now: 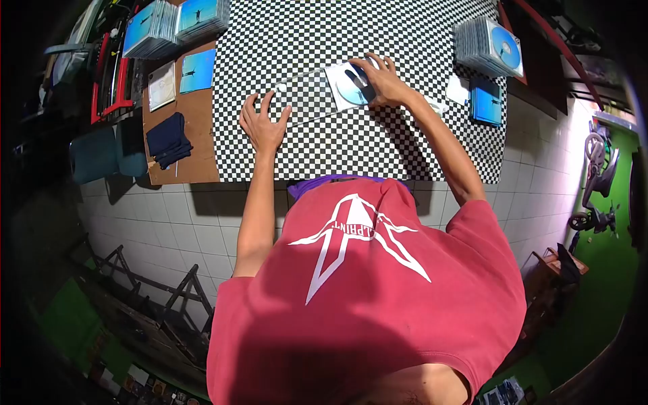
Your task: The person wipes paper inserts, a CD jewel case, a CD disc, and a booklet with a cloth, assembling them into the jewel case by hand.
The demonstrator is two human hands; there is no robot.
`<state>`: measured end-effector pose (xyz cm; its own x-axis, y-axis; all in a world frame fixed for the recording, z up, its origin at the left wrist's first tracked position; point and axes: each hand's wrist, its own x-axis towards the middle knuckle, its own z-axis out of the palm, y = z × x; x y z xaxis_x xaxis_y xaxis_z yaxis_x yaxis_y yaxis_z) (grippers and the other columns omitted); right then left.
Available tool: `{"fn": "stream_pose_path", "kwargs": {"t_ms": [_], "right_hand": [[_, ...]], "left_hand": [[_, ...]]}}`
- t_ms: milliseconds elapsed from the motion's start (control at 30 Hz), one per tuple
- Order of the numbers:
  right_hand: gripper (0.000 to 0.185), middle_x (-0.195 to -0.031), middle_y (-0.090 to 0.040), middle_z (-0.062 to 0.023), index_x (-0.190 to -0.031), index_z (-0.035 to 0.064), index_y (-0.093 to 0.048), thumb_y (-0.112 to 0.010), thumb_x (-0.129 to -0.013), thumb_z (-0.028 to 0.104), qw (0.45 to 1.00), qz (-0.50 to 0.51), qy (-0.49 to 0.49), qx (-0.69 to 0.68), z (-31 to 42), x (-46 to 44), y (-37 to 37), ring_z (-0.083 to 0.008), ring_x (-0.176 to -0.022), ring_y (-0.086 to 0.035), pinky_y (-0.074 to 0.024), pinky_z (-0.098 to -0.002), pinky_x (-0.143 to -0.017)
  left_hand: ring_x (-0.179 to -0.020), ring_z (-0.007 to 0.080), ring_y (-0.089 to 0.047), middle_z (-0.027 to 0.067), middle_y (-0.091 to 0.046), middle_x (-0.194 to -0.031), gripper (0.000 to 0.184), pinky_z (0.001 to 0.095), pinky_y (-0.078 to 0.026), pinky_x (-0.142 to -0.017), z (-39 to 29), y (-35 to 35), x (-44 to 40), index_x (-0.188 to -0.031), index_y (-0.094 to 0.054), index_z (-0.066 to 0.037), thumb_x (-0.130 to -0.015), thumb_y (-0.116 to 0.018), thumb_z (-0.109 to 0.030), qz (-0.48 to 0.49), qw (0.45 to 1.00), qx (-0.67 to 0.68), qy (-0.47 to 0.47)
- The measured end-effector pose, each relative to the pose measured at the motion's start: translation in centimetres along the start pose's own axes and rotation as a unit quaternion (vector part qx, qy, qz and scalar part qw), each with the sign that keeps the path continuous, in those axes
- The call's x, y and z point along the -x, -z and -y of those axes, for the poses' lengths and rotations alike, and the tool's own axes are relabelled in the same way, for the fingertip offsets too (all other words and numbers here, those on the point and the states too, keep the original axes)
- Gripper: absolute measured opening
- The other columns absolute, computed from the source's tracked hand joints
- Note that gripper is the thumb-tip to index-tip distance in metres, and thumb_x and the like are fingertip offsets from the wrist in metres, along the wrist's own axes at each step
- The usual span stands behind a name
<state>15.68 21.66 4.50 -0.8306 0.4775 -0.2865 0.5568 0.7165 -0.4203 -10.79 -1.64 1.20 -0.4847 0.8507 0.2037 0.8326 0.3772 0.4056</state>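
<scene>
- Spread at the left hand [264, 125], with thumb and fingers well apart and bent down; seemingly touching, at the fingertips, the left end of an open clear plastic disc case with a white tray [317, 94].
- Bent over the right end of the same case with the right hand [387, 82], with fingers curled at the tray; cannot tell whether clamped on it or only resting there.
- Lying in the tray, in the right half of the case: a round, pale-blue and white disc with dark patches [351, 89], partly covered by the right fingers.
- Laid flat beneath, near the middle: a worktop with a black-and-white checked cover [317, 155], edged at the left by a plain brown strip [197, 162].
- Standing at the far left: two stacks of blue-fronted clear plastic cases [160, 30].
- Lying on the brown strip: a blue printed square with a dark figure [197, 72], a pale flat packet [162, 86] and a folded navy-blue cloth [169, 138].
- Standing at the far right: a leaning stack of clear cases with a blue disc in front [489, 47].
- Lying nearer: a small pile of blue printed squares [484, 101], just beside a flat white square [457, 90].
- Set between case and pile, in the way: the right forearm.
- Beyond the left edge: a teal chair [101, 154].
</scene>
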Motion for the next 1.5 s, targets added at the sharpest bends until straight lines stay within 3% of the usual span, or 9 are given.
{"fn": "stream_pose_path", "kwargs": {"t_ms": [233,333,400,433,467,867,1200,1367,1500], "right_hand": [[0.131,-0.161,-0.038,-0.0145,-0.158,0.0228,-0.027,-0.098,-0.048,0.015,1.0,0.01,-0.007,-0.005,0.1,0.2,0.3,-0.0363,-0.155,-0.018,-0.0014,-0.0641,-0.125],[0.127,-0.165,-0.034,-0.0092,-0.158,0.0241,-0.029,-0.098,-0.051,0.022,0.999,0.021,-0.015,0.02,-0.3,0.9,-0.4,-0.0347,-0.156,-0.017,-0.0026,-0.0636,-0.126],[0.113,-0.167,-0.03,-0.0017,-0.156,0.0274,-0.033,-0.095,-0.061,0.023,0.995,-0.088,0.013,-0.042,-0.6,1.6,-1.4,-0.0363,-0.156,-0.014,-0.004,-0.0675,-0.124],[0.103,-0.169,-0.023,0.004,-0.152,0.0258,-0.043,-0.093,-0.063,0.039,0.996,-0.088,-0.007,-0.02,-0.8,1.5,-1.7,-0.0353,-0.156,-0.014,-0.0063,-0.068,-0.123],[0.103,-0.169,-0.023,0.004,-0.152,0.0258,-0.043,-0.093,-0.063,0.039,0.996,-0.088,-0.006,-0.02,-1.0,1.6,-2.0,-0.0353,-0.156,-0.014,-0.0063,-0.068,-0.123],[0.056,-0.162,-0.04,-0.0011,-0.134,0.0287,-0.068,-0.08,-0.079,0.038,0.985,-0.166,-0.039,0.018,-0.3,1.1,-3.1,-0.037,-0.153,-0.023,-0.0137,-0.066,-0.12],[0.053,-0.161,-0.04,-0.0058,-0.132,0.033,-0.069,-0.08,-0.08,0.041,0.98,-0.175,-0.077,0.05,0.3,2.1,-3.0,-0.0387,-0.152,-0.023,-0.0136,-0.0642,-0.12],[0.054,-0.156,-0.041,-0.0195,-0.138,0.0155,-0.062,-0.073,-0.09,0.036,0.921,-0.352,-0.168,-0.013,0.0,6.1,-3.5,-0.0422,-0.148,-0.027,-0.0171,-0.0593,-0.118],[0.047,-0.149,-0.044,-0.026,-0.134,0.0075,-0.063,-0.069,-0.093,0.03,0.868,-0.373,-0.317,0.081,-0.2,11.4,-5.3,-0.042,-0.14,-0.037,-0.0263,-0.0593,-0.114]], "left_hand": [[-0.138,0.0302,-0.038,0.0105,-0.045,-0.142,0.056,0.052,-0.023,-0.117,0.1,-0.1,0.0,-0.132,-0.067,-0.023,-0.084,-0.078,-0.05,-0.023,1.0,0.002,-0.013],[-0.138,0.0305,-0.038,0.0107,-0.045,-0.143,0.057,0.052,-0.022,-0.117,0.1,-0.1,0.1,-0.132,-0.067,-0.023,-0.084,-0.078,-0.05,-0.017,1.0,0.002,-0.01],[-0.137,0.0309,-0.038,0.011,-0.045,-0.142,0.057,0.052,-0.022,-0.117,0.0,-0.1,0.1,-0.132,-0.066,-0.023,-0.083,-0.078,-0.05,-0.012,1.0,-0.003,-0.002],[-0.137,0.0309,-0.038,0.011,-0.045,-0.142,0.057,0.052,-0.022,-0.117,0.0,-0.1,0.1,-0.132,-0.066,-0.023,-0.083,-0.078,-0.05,-0.012,1.0,-0.003,-0.001],[-0.137,0.0311,-0.038,0.011,-0.045,-0.142,0.058,0.052,-0.022,-0.117,0.1,-0.1,0.0,-0.133,-0.066,-0.023,-0.083,-0.078,-0.05,-0.012,1.0,-0.004,-0.003],[-0.14,0.0298,-0.035,0.0105,-0.043,-0.143,0.059,0.0514,-0.021,-0.118,0.0,-0.1,0.0,-0.133,-0.065,-0.023,-0.083,-0.079,-0.05,-0.006,1.0,0.003,0.003],[-0.139,0.0304,-0.036,0.0103,-0.044,-0.143,0.059,0.0518,-0.021,-0.118,0.1,-0.1,0.0,-0.134,-0.065,-0.024,-0.083,-0.078,-0.051,-0.005,1.0,0.004,0.003],[-0.139,0.0306,-0.036,0.0105,-0.044,-0.143,0.056,0.0513,-0.021,-0.118,0.0,-0.1,0.1,-0.134,-0.065,-0.024,-0.086,-0.077,-0.049,-0.016,1.0,0.001,-0.006],[-0.138,0.0305,-0.037,0.0107,-0.044,-0.143,0.052,0.0512,-0.022,-0.117,0.0,-0.1,0.0,-0.133,-0.066,-0.023,-0.089,-0.074,-0.048,-0.016,1.0,0.005,-0.002]]}}
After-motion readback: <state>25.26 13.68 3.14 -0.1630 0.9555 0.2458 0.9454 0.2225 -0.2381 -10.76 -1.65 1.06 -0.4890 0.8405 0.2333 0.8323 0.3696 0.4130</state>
